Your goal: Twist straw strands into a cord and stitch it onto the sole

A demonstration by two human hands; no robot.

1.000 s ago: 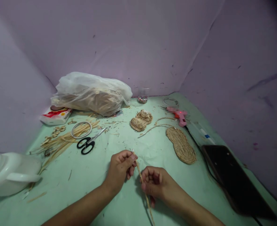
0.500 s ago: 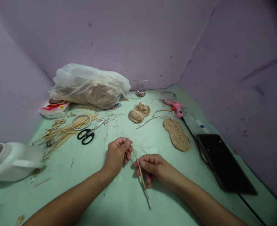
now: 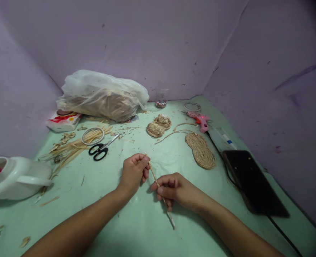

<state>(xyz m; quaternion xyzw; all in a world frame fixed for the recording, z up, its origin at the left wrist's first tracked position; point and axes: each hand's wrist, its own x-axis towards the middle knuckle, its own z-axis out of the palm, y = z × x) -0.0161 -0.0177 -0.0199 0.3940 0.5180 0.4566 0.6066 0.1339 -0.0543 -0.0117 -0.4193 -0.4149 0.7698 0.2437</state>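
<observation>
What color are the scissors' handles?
The scissors' handles are black; they show best in the head view.

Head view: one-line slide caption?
Left hand and right hand hold a twisted cord; scissors and a pink glue gun lie farther back.

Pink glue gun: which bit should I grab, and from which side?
Probably best to take the pink glue gun by its handle, coming from the near side, since the handle points toward you. Its nozzle points left; avoid that, because the red light is on and it may be hot. Mind the black cord at the handle's base.
</observation>
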